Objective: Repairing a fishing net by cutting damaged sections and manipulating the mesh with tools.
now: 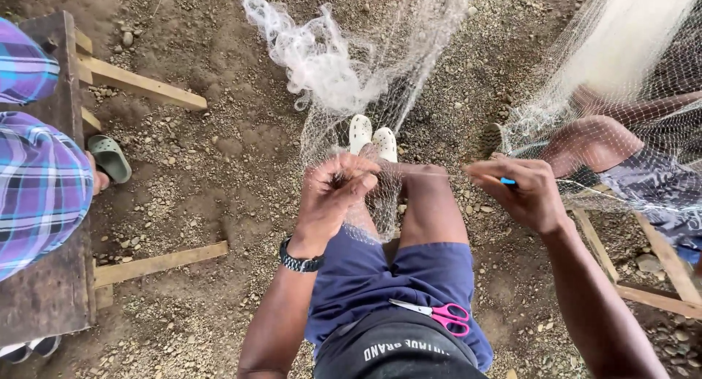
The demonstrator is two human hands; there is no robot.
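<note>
Gravel ground lies open leftward; left hand (333, 196) pinches the net (365, 94), right hand (523, 192) grips a blue tool (507, 181).

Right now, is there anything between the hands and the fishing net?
Nothing visible. The left hand pinches the net directly, its grip shut on the mesh. The right hand holds a blue tool and a thin line running straight to the net.

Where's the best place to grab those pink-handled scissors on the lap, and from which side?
Take the scissors by the pink loops, coming from the right hand side: the loops point right and lie flat on the shorts, blades pointing left.
</note>
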